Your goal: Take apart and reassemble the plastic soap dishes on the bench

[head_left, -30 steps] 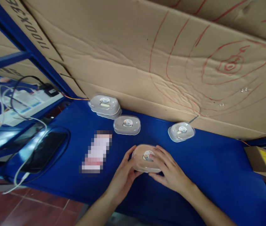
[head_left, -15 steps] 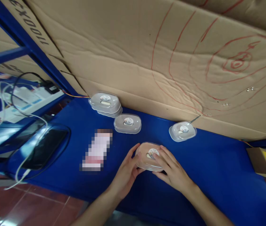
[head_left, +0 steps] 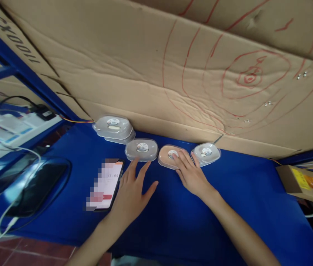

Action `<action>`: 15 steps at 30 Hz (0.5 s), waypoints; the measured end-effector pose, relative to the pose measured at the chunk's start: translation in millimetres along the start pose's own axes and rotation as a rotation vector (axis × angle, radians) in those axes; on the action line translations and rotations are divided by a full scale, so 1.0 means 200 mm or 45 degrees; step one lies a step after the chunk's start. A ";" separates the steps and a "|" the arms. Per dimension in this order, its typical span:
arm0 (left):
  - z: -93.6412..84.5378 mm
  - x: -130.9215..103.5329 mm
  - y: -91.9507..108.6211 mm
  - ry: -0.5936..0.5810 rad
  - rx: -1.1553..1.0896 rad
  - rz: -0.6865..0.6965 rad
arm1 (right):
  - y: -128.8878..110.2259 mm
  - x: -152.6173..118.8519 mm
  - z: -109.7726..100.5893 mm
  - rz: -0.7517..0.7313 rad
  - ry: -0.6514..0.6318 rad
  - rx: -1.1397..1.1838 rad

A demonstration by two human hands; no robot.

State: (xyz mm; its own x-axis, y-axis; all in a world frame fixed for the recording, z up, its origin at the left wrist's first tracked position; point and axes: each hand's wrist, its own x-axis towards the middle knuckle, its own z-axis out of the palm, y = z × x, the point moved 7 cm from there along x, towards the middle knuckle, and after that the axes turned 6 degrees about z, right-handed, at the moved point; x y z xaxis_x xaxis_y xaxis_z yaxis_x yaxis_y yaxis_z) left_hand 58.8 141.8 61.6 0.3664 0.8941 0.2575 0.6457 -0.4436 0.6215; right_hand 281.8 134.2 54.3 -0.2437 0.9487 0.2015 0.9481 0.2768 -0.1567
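My right hand is on a clear plastic container with a peach-coloured inside and a round label. Its fingers lie over the lid and right side, with the thumb at the front edge. My left hand is open, fingers apart, its fingertips close to the front of a grey-looking clear plastic container. I cannot tell whether they touch it. Another clear container sits just right of my right hand's fingers. Farther left, a stack of similar containers stands against the cardboard.
A lit phone, partly pixelated, lies left of my left hand on the blue table. Behind rises a cardboard wall with red curves. A dark device with cables is at left, a small carton at right.
The peach container has moved from between both hands to the back row, between two other containers. My left hand has let go and shifted left; my right hand stays on it.
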 end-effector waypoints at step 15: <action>0.24 -0.21 0.21 -0.427 -0.869 -0.111 | 0.22 -0.49 -0.20 0.240 -0.237 0.010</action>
State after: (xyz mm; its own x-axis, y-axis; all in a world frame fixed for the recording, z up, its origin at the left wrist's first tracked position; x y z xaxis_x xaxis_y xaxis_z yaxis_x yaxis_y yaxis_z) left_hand 102.6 82.9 42.2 0.5871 0.8093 0.0163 0.1642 -0.1388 0.9766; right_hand 355.3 47.0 67.1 -0.0973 0.9952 -0.0135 0.9788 0.0932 -0.1823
